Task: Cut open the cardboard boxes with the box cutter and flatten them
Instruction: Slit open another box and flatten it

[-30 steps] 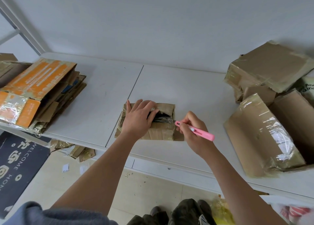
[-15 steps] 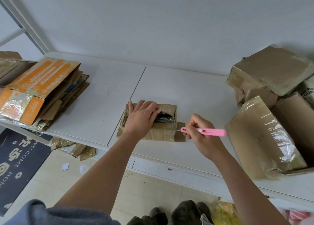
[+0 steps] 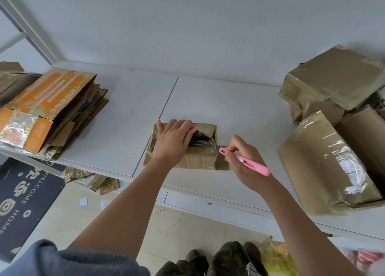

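A small brown cardboard box, wrapped in clear tape and torn open on top, lies near the front edge of the white table. My left hand lies flat on its left half, fingers spread over the top and pressing it down. My right hand grips a pink box cutter, whose tip sits at the box's right side, beside a loose flap. The blade itself is too small to make out.
A stack of flattened cartons, the top one orange, fills the table's left end. Several taped brown boxes are piled at the right. Cardboard scraps lie on the floor beside a dark doormat.
My right hand drew the cutter a little away from the box, then brought its tip back to the box's right side. My left hand stayed pressed on the box.
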Demonstrator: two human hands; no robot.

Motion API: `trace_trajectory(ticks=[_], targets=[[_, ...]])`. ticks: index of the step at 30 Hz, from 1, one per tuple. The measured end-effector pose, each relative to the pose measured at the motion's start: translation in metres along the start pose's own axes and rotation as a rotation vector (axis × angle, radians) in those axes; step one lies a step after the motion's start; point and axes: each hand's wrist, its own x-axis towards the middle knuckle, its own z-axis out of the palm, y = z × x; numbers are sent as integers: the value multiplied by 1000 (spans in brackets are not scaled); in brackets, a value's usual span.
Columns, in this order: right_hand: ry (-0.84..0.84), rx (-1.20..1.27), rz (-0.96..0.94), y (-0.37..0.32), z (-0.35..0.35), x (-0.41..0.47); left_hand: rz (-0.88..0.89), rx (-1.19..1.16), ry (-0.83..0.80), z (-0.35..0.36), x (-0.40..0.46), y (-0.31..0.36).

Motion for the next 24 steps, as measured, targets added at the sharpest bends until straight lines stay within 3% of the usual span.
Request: trace_trajectory(ticks=[10, 15, 24], targets=[[45, 28, -15, -6, -2, -9, -21, -18, -1, 0, 1, 0], [230, 56, -38, -2, 11, -8, -19, -27, 8, 0, 3, 1], [141, 103, -23, -3, 12, -22, -27, -33, 6, -1, 0, 2]])
